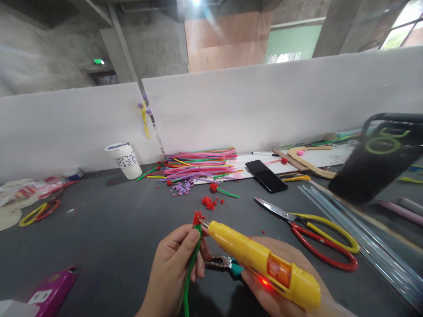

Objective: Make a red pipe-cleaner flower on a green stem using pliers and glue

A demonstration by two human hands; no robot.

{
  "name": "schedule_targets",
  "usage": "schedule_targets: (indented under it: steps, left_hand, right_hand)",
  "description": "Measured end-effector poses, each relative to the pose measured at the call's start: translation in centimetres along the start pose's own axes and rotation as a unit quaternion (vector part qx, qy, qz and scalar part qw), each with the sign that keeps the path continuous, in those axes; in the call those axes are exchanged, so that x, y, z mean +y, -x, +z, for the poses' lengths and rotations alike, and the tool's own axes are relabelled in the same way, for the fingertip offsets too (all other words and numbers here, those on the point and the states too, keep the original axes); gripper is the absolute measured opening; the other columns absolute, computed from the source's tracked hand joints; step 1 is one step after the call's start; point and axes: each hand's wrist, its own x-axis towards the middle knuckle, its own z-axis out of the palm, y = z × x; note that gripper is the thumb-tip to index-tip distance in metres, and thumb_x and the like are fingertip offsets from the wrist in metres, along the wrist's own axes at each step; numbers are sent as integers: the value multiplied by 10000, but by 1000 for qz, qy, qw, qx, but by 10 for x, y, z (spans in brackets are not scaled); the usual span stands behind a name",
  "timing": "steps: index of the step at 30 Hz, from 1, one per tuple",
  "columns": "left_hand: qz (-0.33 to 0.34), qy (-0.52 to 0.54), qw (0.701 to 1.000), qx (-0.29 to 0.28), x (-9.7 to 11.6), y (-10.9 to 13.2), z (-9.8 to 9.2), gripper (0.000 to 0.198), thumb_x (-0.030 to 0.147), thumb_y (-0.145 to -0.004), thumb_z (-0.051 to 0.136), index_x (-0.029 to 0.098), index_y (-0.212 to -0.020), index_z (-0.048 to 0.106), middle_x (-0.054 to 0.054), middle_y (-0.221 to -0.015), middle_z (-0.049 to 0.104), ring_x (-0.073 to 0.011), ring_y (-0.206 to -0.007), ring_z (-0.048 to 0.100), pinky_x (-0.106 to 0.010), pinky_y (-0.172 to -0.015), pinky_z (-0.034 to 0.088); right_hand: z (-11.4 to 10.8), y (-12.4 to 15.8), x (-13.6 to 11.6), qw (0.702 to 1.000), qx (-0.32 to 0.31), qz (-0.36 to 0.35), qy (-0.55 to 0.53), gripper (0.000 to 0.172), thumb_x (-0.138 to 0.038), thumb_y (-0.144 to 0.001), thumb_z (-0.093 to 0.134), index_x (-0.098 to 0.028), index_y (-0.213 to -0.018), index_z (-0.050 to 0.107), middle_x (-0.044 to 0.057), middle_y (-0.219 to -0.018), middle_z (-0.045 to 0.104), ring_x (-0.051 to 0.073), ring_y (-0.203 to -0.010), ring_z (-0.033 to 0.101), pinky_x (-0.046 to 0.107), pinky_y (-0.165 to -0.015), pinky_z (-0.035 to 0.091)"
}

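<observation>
My left hand (176,255) pinches a green pipe cleaner stem (190,281) just below its top. A cluster of red pieces (197,217) crowns the stem, and the green tail hangs down toward me. In my right hand (264,281) is a yellow hot glue gun (254,253) with a red light glowing on its side. Its metal nozzle touches or nearly touches the red cluster. Pliers with teal handles (221,263) lie on the table behind my hands, partly hidden. Small red pieces (209,203) and a finished-looking red flower on a green stem (214,188) lie just beyond.
Large scissors (307,224) and clear glue sticks (363,246) lie to the right, near a black phone (267,176). A pile of coloured pipe cleaners (201,165), purple bits (183,187) and a white cup (124,160) stand toward the back. A purple box (54,290) is at front left.
</observation>
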Motion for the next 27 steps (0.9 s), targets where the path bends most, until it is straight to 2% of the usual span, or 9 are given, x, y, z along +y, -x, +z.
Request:
schedule_targets:
  steps: [4,11,27]
  left_hand:
    - [1,3,1000,-3,-1,-1,0,316,414,-754,672,140,-606,614,14,-503,602,-30,-344,446,-122,-346,294]
    - [3,2,1000,-2,-1,0,-1,329,428,-746,675,141,-603,604,10,-496,606,-34,-343,444,-121,-345,290]
    - [-1,-11,1000,18,0,0,0,329,437,-726,684,144,-601,605,8,-487,609,-35,-338,440,-125,-344,290]
  right_hand:
    - [-2,3,2,999,-8,-32,20,176,-219,-810,465,-245,-674,573,24,-579,573,182,-516,574,300,-531,475]
    - [-1,-1,18,988,-96,-88,79,225,-211,-813,493,-212,-592,533,-5,-544,555,123,-472,527,242,-474,417]
    - [3,-2,20,985,-101,-98,98,232,-231,-811,497,-211,-581,490,-15,-523,538,115,-463,511,230,-468,387]
